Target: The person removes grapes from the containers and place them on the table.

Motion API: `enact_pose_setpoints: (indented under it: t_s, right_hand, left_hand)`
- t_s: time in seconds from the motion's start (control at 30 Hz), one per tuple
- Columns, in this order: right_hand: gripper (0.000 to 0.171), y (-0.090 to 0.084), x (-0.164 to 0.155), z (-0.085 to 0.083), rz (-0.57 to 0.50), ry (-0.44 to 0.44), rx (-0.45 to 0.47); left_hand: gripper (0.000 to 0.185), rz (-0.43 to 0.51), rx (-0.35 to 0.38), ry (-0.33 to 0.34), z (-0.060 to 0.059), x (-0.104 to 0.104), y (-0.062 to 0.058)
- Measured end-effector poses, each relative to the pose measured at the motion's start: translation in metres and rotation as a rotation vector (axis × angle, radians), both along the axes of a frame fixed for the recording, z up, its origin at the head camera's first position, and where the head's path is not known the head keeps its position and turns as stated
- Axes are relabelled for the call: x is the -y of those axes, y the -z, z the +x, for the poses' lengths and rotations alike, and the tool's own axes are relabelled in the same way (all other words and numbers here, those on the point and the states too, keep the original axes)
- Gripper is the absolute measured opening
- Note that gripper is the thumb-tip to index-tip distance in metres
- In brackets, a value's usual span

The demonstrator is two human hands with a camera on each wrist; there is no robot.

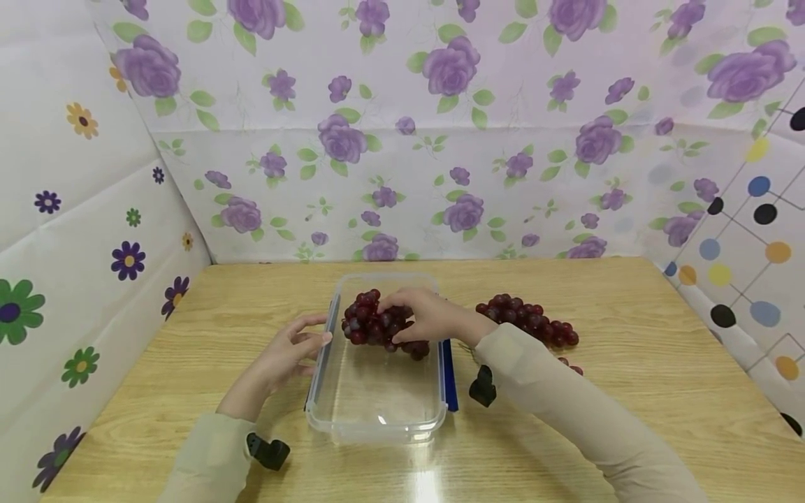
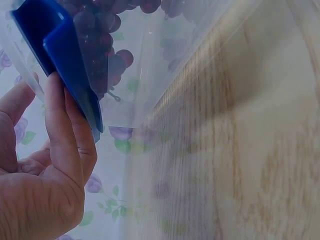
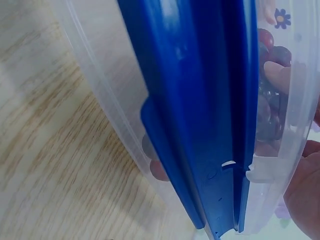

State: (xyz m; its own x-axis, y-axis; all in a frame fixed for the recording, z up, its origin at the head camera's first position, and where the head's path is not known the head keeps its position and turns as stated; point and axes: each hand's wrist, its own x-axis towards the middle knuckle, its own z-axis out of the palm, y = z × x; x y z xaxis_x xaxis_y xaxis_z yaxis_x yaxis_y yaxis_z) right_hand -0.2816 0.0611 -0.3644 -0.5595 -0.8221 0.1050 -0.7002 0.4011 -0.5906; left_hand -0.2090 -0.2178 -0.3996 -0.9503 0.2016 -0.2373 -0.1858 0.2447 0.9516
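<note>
A clear plastic container with blue side latches stands on the wooden table. Inside, toward its far end, is a bunch of dark red grapes. My right hand reaches over the right wall and holds the bunch, fingers on its far side and thumb on the near side. At the left wall, my left hand grips the rim; the left wrist view shows its fingertips against the blue latch. Through the clear wall the grapes show beside that latch.
To the right of the container, another bunch of red grapes lies on the table. A few more grapes peek out from behind the right sleeve. Floral cloth rises along the table's back edge, with patterned cloth on both sides.
</note>
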Motion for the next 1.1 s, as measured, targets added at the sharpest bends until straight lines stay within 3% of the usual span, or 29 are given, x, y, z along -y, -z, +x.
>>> enact_pose_setpoints:
  t_s: [1.1]
  right_hand:
    - [0.042, -0.018, -0.01, 0.01, -0.051, -0.021, -0.001]
  left_hand:
    - [0.057, 0.002, -0.01, 0.017, -0.001, 0.001, 0.003]
